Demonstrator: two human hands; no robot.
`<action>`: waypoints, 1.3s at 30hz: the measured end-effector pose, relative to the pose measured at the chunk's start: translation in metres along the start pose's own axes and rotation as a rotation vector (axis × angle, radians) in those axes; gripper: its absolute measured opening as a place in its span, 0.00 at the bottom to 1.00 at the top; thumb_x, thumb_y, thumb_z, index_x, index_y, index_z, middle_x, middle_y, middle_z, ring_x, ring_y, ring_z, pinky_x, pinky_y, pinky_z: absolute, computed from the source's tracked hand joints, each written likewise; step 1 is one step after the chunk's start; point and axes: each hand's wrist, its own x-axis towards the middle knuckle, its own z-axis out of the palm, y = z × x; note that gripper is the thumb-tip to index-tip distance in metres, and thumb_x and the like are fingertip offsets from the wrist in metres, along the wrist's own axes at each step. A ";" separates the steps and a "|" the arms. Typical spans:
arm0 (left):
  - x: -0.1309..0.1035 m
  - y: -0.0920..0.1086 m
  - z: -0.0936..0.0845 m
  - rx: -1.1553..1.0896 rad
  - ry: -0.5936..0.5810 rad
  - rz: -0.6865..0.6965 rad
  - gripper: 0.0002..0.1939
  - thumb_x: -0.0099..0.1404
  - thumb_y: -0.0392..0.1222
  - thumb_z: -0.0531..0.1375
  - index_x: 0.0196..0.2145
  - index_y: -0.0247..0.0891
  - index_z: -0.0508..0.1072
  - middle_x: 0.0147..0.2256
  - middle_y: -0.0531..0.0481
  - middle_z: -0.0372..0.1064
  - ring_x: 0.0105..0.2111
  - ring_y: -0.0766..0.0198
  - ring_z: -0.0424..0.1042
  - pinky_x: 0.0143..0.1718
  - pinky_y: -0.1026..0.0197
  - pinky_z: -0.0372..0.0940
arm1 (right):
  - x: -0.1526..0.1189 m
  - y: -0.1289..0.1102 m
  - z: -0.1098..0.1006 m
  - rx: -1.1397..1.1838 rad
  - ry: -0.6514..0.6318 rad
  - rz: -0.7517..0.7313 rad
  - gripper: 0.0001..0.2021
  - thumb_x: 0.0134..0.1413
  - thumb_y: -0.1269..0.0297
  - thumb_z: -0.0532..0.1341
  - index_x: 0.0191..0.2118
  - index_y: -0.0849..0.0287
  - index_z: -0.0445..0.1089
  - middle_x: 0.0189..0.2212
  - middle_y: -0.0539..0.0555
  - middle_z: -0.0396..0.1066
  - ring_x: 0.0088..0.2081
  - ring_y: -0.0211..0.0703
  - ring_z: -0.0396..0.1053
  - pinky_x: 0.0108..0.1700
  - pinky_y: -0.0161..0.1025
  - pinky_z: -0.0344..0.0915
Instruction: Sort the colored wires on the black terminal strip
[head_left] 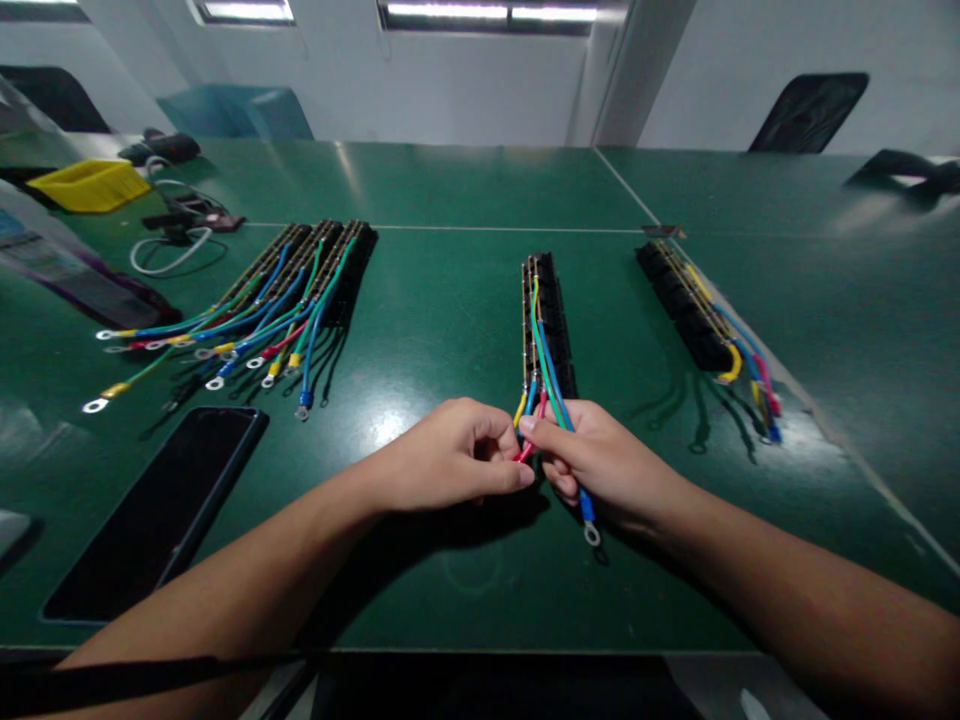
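Observation:
A black terminal strip (556, 310) with gold-coloured metal along it lies lengthwise on the green table, in front of me. Green, blue, red and yellow wires run from it toward my hands. My left hand (465, 455) pinches the red wire (527, 452) near its end between thumb and fingers. Around the wires my right hand (592, 455) is closed, its thumb on top by the red wire. A blue wire's ring terminal (592, 534) sticks out below the right hand. The ends of the other wires are hidden by my fingers.
Several wired strips (352, 265) lie side by side at the left, another strip (686, 305) at the right. A black phone (157, 515) rests near the front left edge of the table (450, 350). Farther back left are a yellow tray (91, 186), a white cable (171, 268) and a plastic bag (67, 265).

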 end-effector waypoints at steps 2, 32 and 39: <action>0.001 -0.001 0.000 -0.022 0.022 0.010 0.14 0.59 0.45 0.62 0.26 0.34 0.64 0.20 0.58 0.60 0.20 0.75 0.57 0.20 0.72 0.52 | 0.000 0.000 0.000 0.003 0.004 -0.005 0.11 0.58 0.58 0.57 0.29 0.60 0.63 0.11 0.42 0.56 0.12 0.28 0.52 0.14 0.26 0.50; 0.002 -0.003 -0.001 0.058 0.018 0.017 0.13 0.62 0.46 0.59 0.26 0.34 0.64 0.19 0.57 0.60 0.18 0.74 0.61 0.19 0.72 0.52 | -0.002 -0.003 0.002 0.029 0.008 0.000 0.10 0.56 0.59 0.59 0.29 0.59 0.62 0.11 0.42 0.57 0.12 0.30 0.53 0.15 0.27 0.51; 0.004 -0.006 0.000 0.062 0.036 0.078 0.19 0.55 0.51 0.65 0.25 0.33 0.65 0.20 0.58 0.59 0.21 0.74 0.57 0.21 0.71 0.49 | 0.000 -0.002 0.001 0.015 -0.004 -0.015 0.11 0.58 0.59 0.57 0.29 0.60 0.63 0.11 0.43 0.58 0.13 0.30 0.53 0.15 0.28 0.50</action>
